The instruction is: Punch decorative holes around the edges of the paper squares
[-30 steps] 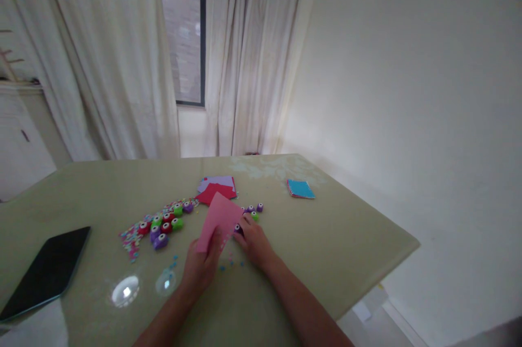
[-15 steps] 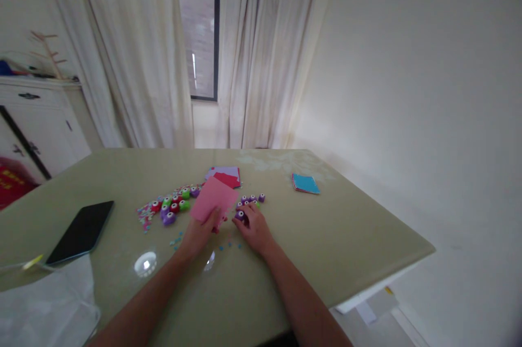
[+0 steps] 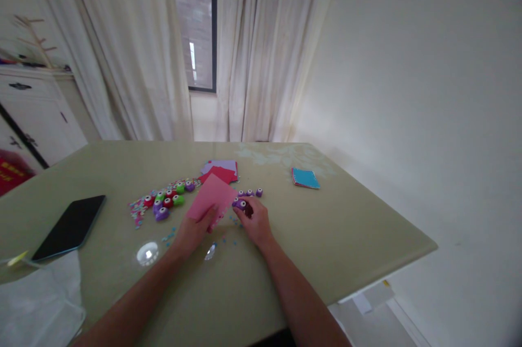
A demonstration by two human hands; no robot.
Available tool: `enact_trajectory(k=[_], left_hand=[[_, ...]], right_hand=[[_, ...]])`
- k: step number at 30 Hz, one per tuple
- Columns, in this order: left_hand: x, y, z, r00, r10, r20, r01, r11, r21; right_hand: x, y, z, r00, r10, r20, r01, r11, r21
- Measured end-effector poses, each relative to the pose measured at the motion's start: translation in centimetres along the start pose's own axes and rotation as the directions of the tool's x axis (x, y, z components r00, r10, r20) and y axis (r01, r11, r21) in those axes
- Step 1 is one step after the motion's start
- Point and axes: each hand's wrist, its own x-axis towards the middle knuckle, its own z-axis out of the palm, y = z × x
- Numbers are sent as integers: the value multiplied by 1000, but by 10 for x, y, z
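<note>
My left hand (image 3: 194, 231) is closed on a pink sheet of paper (image 3: 212, 194), thumb on top, holding it tilted above the table. At the sheet's right edge, my right hand (image 3: 256, 222) grips a small purple craft punch (image 3: 243, 205) with a white, dark-centred top. Another purple top shows right beside it, partly hidden, so I cannot tell whether it is held too. Behind my right fingers stand several more purple punches (image 3: 259, 192). Left of the paper lies a cluster of red, green and purple punches (image 3: 162, 213). Small blue paper bits (image 3: 169, 236) are scattered near my left wrist.
Stacked lilac and red paper (image 3: 218, 174) lies behind the pink sheet, with a blue-topped paper stack (image 3: 305, 178) farther right. Colourful confetti (image 3: 137, 211) spreads at left. A black tablet (image 3: 71, 226) and a white bag-like sheet (image 3: 44, 303) occupy the table's left side.
My right hand has lifted the purple punch slightly and brought it against the pink sheet's edge. The view has shifted a little; the left hand still holds the paper.
</note>
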Motion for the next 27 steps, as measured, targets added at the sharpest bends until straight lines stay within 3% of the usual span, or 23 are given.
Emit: enact_trajectory(k=[8, 16, 27], left_hand=[[0, 0, -4, 999, 16, -31, -20, 992, -127], [5, -2, -5, 996, -88, -35, 79, 975, -206], [7, -8, -3, 995, -96, -39, 83, 961, -263]], right_hand=[[2, 4, 3, 999, -38, -2, 37, 997, -67], [0, 5, 7, 994, -92, 66, 101, 984, -146], [3, 0, 6, 997, -65, 47, 73, 976, -206]])
